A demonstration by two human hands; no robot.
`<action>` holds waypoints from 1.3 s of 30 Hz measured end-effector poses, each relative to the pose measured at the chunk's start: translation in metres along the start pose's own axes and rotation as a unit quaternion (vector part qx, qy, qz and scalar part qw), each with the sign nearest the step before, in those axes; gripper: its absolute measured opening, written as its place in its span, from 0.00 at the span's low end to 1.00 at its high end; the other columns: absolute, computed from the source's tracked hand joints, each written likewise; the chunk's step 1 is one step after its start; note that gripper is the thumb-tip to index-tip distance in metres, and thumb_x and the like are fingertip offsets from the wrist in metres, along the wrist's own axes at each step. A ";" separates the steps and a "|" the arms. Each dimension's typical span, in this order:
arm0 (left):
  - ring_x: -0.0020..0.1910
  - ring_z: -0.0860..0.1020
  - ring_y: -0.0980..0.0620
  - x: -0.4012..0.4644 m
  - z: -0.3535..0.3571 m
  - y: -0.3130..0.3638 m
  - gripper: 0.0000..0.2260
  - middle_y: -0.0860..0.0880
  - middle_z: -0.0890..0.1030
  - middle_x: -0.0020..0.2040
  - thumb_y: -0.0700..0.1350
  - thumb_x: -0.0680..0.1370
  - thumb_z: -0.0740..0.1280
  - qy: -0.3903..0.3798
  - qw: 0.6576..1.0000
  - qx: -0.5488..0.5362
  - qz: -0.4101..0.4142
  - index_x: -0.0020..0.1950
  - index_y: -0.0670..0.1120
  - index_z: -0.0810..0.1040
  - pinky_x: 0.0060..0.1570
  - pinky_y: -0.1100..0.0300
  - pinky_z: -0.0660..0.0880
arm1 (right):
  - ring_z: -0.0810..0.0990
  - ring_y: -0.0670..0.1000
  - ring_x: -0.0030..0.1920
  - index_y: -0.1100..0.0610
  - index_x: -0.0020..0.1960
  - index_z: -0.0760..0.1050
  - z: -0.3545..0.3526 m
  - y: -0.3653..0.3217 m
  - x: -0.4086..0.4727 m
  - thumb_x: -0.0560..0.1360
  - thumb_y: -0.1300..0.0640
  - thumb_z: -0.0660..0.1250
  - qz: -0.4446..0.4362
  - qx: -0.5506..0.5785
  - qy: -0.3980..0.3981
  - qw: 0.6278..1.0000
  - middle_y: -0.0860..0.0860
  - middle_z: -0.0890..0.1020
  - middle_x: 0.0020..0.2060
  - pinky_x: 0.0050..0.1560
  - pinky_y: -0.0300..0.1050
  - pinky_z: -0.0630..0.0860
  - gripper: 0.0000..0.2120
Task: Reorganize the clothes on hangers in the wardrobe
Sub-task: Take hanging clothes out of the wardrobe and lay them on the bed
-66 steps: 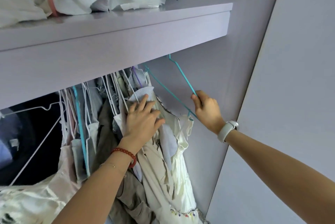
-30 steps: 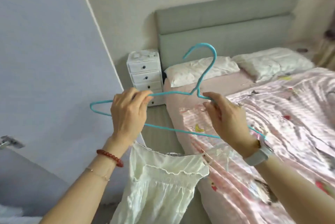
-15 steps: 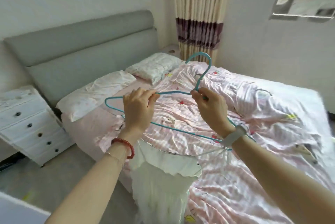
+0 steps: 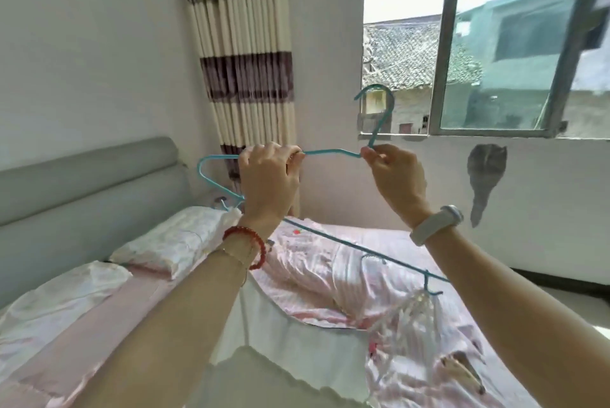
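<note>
A thin teal wire hanger (image 4: pixel 330 153) is held up in front of me over the bed. My left hand (image 4: pixel 269 181) grips its upper left arm, fingers curled round the wire. My right hand (image 4: pixel 392 176) pinches the wire at the base of the hook. A pale white-green garment (image 4: pixel 290 338) hangs from the hanger's lower bar by thin straps (image 4: pixel 409 312) and drops below the frame's bottom edge. The wardrobe is out of view.
A bed (image 4: pixel 82 325) with a pink striped quilt (image 4: pixel 346 269) and pillows (image 4: pixel 178 239) lies below my arms. A grey headboard (image 4: pixel 82 183) stands at left, a striped curtain (image 4: pixel 244 54) behind, and a window (image 4: pixel 495 44) at upper right.
I took the hanger with the garment out of the wardrobe, gripped it with both hands and turned right across the bedroom; the view now faces the curtain and window.
</note>
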State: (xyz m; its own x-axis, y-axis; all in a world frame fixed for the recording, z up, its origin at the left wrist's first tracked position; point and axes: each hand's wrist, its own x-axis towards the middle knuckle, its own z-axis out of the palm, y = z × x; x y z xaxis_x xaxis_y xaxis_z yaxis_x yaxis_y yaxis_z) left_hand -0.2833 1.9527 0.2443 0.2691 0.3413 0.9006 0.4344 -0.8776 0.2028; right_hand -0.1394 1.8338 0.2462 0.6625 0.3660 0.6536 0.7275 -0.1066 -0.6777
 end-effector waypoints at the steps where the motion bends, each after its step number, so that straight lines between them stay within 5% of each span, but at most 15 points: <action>1: 0.49 0.76 0.43 0.017 0.019 0.015 0.11 0.44 0.81 0.46 0.49 0.77 0.64 0.002 1.000 -0.007 0.007 0.51 0.45 0.81 0.60 0.50 0.62 | 0.76 0.54 0.41 0.51 0.49 0.81 -0.010 0.012 0.022 0.75 0.46 0.63 -0.007 -0.012 0.014 1.000 0.53 0.83 0.40 0.39 0.42 0.63 0.12; 4: 0.60 0.71 0.46 0.055 0.081 0.057 0.13 0.47 0.78 0.57 0.47 0.79 0.61 -0.007 1.000 -0.014 0.018 0.61 0.47 0.77 0.69 0.50 0.52 | 0.76 0.56 0.40 0.52 0.47 0.81 -0.038 0.051 0.088 0.76 0.45 0.61 -0.027 -0.062 0.052 0.996 0.52 0.80 0.34 0.37 0.42 0.61 0.14; 7: 0.69 0.64 0.48 0.050 0.144 0.087 0.17 0.46 0.69 0.67 0.43 0.77 0.61 -0.045 0.998 -0.030 0.034 0.67 0.48 0.71 0.71 0.46 0.45 | 0.78 0.59 0.46 0.49 0.50 0.81 -0.050 0.103 0.134 0.76 0.45 0.60 -0.034 -0.127 0.061 0.989 0.55 0.84 0.44 0.40 0.43 0.64 0.14; 11: 0.68 0.64 0.47 -0.029 0.225 0.088 0.19 0.46 0.68 0.68 0.43 0.76 0.62 -0.205 0.977 -0.060 0.016 0.67 0.47 0.69 0.70 0.46 0.48 | 0.78 0.61 0.49 0.49 0.55 0.79 -0.024 0.200 0.128 0.77 0.45 0.58 -0.005 -0.199 0.017 0.980 0.57 0.83 0.48 0.41 0.45 0.64 0.14; 16: 0.69 0.62 0.46 -0.153 0.306 0.048 0.20 0.45 0.65 0.69 0.45 0.78 0.60 -0.432 0.896 -0.047 -0.091 0.70 0.47 0.66 0.67 0.52 0.56 | 0.78 0.61 0.52 0.50 0.55 0.78 0.031 0.330 0.057 0.78 0.48 0.58 0.069 -0.230 -0.103 0.965 0.57 0.82 0.51 0.46 0.48 0.70 0.13; 23: 0.66 0.64 0.42 -0.295 0.371 -0.002 0.20 0.43 0.64 0.69 0.47 0.79 0.58 -0.574 0.790 -0.017 -0.216 0.70 0.46 0.63 0.64 0.49 0.63 | 0.78 0.62 0.50 0.56 0.53 0.79 0.090 0.467 -0.014 0.77 0.51 0.61 0.099 -0.254 -0.218 0.937 0.59 0.82 0.48 0.41 0.50 0.69 0.12; 26: 0.67 0.63 0.42 -0.345 0.390 -0.019 0.21 0.42 0.63 0.69 0.47 0.79 0.57 -0.597 0.761 -0.012 -0.256 0.72 0.46 0.60 0.66 0.48 0.61 | 0.71 0.60 0.61 0.55 0.64 0.71 0.120 0.515 0.002 0.79 0.55 0.58 0.131 -0.257 -0.286 0.914 0.59 0.75 0.60 0.55 0.53 0.68 0.15; 30: 0.69 0.61 0.43 -0.400 0.396 -0.028 0.22 0.43 0.60 0.72 0.47 0.79 0.56 -0.628 0.728 -0.008 -0.276 0.73 0.46 0.58 0.65 0.47 0.61 | 0.56 0.56 0.71 0.57 0.74 0.52 0.147 0.562 -0.001 0.77 0.56 0.59 0.210 -0.316 -0.318 0.869 0.56 0.59 0.72 0.68 0.62 0.53 0.29; 36: 0.71 0.58 0.44 -0.453 0.357 -0.044 0.24 0.42 0.60 0.73 0.45 0.79 0.59 -0.609 0.727 0.005 -0.318 0.74 0.42 0.56 0.67 0.49 0.58 | 0.66 0.61 0.64 0.66 0.68 0.63 0.115 0.538 -0.159 0.75 0.66 0.59 0.251 -0.160 -0.189 0.936 0.64 0.70 0.63 0.67 0.47 0.58 0.21; 39: 0.69 0.62 0.42 -0.477 0.317 -0.056 0.22 0.41 0.65 0.70 0.44 0.79 0.60 -0.592 0.732 0.023 -0.335 0.72 0.42 0.61 0.66 0.48 0.60 | 0.69 0.59 0.59 0.63 0.64 0.66 0.081 0.497 -0.270 0.75 0.64 0.61 0.401 -0.121 -0.129 0.899 0.60 0.70 0.57 0.63 0.49 0.65 0.18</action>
State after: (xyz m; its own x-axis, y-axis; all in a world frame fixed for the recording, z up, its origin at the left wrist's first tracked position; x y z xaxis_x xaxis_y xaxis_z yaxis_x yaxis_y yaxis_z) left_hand -0.1639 1.9455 -0.3184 0.5279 0.7664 -0.3661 0.8311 -0.3771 0.4088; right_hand 0.0290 1.7566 -0.2948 0.9504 0.2807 -0.1339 0.0727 -0.6192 -0.7819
